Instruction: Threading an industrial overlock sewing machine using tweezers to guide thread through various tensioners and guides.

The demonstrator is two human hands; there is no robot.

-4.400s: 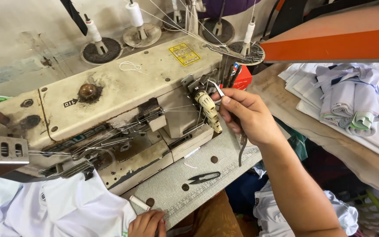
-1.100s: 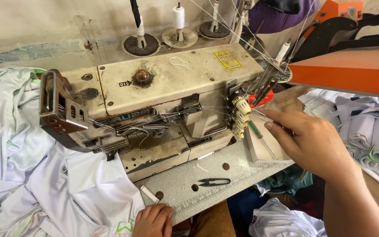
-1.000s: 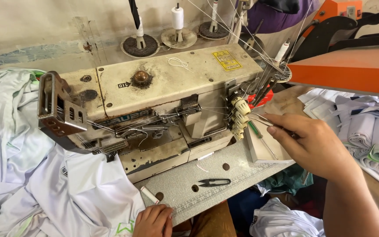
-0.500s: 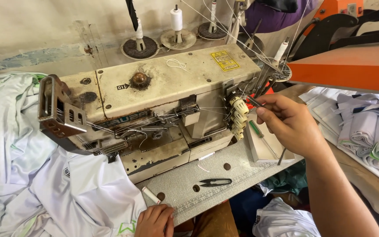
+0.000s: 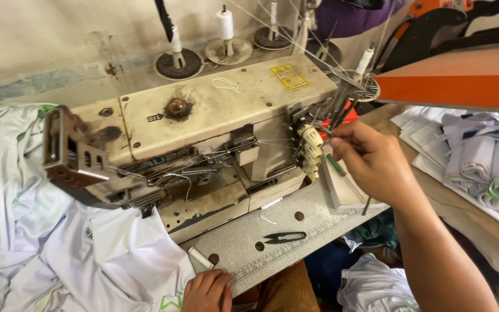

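A single head-worn camera looked steeply down and forward from above the seated person, close over the work. The sewing machine (image 5: 203, 138) filled the middle, its length running from about nine o'clock towards three. The wall lay at twelve o'clock, the table edge (image 5: 284, 260) at six. The right hand (image 5: 376, 164) entered from five o'clock, the left hand (image 5: 206, 290) from six.

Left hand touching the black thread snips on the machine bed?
Apart. The head view shows the left hand at the bed's near edge, with bare grey bed between it and the snips.
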